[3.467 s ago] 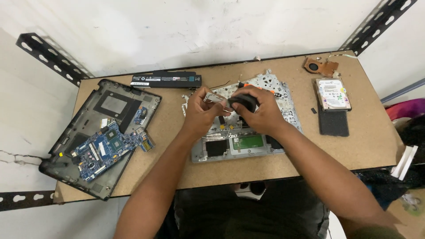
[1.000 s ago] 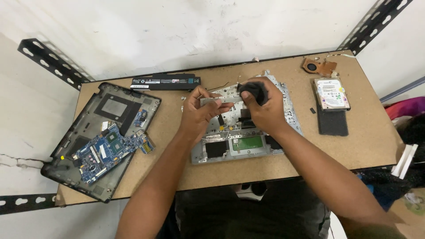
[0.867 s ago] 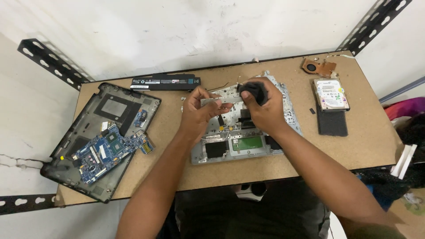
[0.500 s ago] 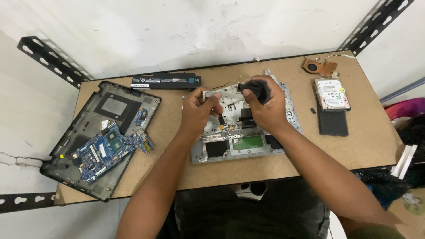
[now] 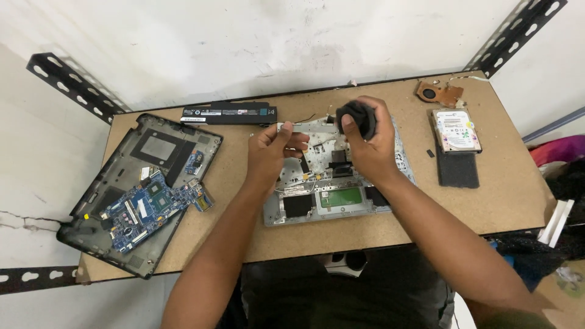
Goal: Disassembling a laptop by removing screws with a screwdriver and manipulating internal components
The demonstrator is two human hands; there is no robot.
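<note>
Right hand (image 5: 368,143) grips a black round part (image 5: 358,116); left hand (image 5: 271,152) pinches the silver palmrest frame (image 5: 341,195). Battery (image 5: 229,113) lies along the bench's (image 5: 512,195) far edge, hard drive (image 5: 456,130) near its right edge.

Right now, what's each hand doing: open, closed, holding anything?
Left hand: closed, pinching the top edge of the silver laptop panel.
Right hand: closed around a round black part.

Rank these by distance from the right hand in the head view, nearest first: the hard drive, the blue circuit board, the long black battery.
Measured from the right hand:
1. Hard drive, to its right near the table's far right corner.
2. Long black battery, to its left along the back edge, somewhat farther.
3. Blue circuit board, far left, lying in the black laptop base.
</note>
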